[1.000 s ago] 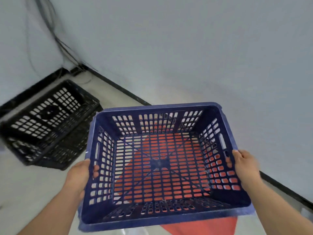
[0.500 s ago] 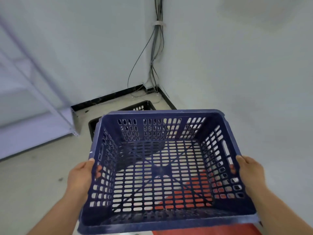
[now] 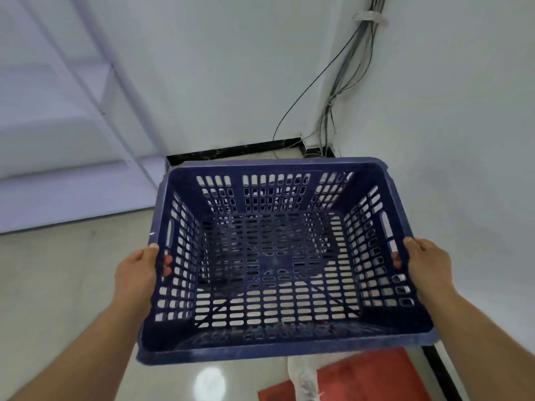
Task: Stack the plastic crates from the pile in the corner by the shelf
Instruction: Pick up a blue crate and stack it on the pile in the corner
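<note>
I held the slotted dark-blue plastic crate [image 3: 278, 256] in both hands' closed grip, left hand [image 3: 136, 273] and right hand [image 3: 428, 267] clasping opposite walls; lowering it squarely onto the corner stack seemed next.

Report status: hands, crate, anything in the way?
Both hands, left and right, grip blue crate by its sides, upright. Black crate shows through its mesh. Path looks clear.

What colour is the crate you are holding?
Dark blue, with slotted holes all over. The crate shows in the head view, the only one.

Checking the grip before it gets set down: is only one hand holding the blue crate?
No, the left hand and right hand each grip a side of the blue crate.
</note>
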### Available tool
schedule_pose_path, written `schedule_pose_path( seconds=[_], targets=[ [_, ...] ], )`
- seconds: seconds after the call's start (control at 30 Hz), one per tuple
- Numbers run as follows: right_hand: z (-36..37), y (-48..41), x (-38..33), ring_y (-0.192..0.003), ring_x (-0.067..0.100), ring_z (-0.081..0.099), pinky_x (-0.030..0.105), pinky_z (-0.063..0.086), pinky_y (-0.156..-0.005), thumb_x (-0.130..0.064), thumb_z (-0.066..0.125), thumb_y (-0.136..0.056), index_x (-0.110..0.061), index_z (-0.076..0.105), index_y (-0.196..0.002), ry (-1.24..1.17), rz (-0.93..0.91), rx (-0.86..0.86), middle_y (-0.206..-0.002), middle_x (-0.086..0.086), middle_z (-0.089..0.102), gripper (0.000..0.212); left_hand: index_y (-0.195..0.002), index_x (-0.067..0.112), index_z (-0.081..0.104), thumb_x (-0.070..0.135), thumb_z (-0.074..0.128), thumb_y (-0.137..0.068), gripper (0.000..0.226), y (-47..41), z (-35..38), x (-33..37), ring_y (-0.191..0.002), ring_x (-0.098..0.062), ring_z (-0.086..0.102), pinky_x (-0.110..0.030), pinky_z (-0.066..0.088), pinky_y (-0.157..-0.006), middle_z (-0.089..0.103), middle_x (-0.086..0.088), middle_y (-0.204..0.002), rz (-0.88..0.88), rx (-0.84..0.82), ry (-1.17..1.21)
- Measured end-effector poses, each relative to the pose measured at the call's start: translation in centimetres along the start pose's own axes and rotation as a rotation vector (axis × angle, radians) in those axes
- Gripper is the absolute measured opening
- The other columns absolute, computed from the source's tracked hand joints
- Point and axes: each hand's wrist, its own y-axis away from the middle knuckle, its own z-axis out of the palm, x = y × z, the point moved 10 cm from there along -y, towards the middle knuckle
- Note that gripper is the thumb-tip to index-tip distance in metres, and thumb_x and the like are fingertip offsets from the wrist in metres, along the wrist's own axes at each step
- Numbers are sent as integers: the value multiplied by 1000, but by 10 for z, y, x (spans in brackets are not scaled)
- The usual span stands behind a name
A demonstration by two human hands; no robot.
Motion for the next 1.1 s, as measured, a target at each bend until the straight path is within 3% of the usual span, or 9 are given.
schedule_pose_path(
  seconds=[0.13, 0.33, 0.47, 0.63, 0.93, 1.1],
  targets=[
    [40, -47, -23, -67, 32, 57, 38, 45, -64, -24, 45, -97, -15, 61, -78, 13, -28, -59, -75, 13, 66, 26, -101, 0, 68, 25, 49, -96, 31, -32, 17, -1, -68, -23, 59, -35, 49, -60, 69, -15, -88, -50, 50, -4],
    [97, -105, -49, -66, 27, 60, 44, 50, -70, -25, 46, -97, -9, 62, -90, 38, -56, -120, -77, 10, 67, 24, -100, 1, 68, 28, 48, -96, 33, -71, 40, -2, -78, -30, 62, -48, 54, -78, 71, -18, -92, -101, 111, 11],
    [127, -131, -58, -67, 28, 61, 45, 51, -73, -26, 46, -97, -6, 65, -96, 39, -62, -150, -77, 10, 67, 28, -100, 1, 67, 26, 48, -97, 32, -92, 50, -1, -75, -27, 59, -44, 53, -75, 70, -17, -91, -115, 144, 21],
    [152, -152, -67, -67, 28, 59, 46, 52, -74, -27, 46, -97, -6, 65, -100, 35, -44, -179, -77, 10, 66, 28, -98, 3, 67, 26, 49, -96, 30, -115, 62, 2, -75, -28, 59, -50, 53, -83, 69, -17, -90, -134, 162, 19],
    [172, -172, -80, -62, 23, 57, 38, 48, -70, -26, 47, -98, -5, 64, -106, -1, -6, -182, -75, 9, 65, 28, -98, 4, 67, 27, 49, -96, 29, -144, 71, 12, -72, -25, 58, -42, 51, -73, 68, -13, -86, -169, 155, -1],
    [179, -180, -83, -61, 24, 57, 40, 50, -72, -26, 47, -97, -5, 64, -105, -4, 2, -173, -74, 8, 65, 28, -96, 6, 66, 27, 49, -97, 27, -155, 78, 18, -77, -27, 60, -47, 53, -84, 69, -14, -90, -174, 159, -8]
  ],
)
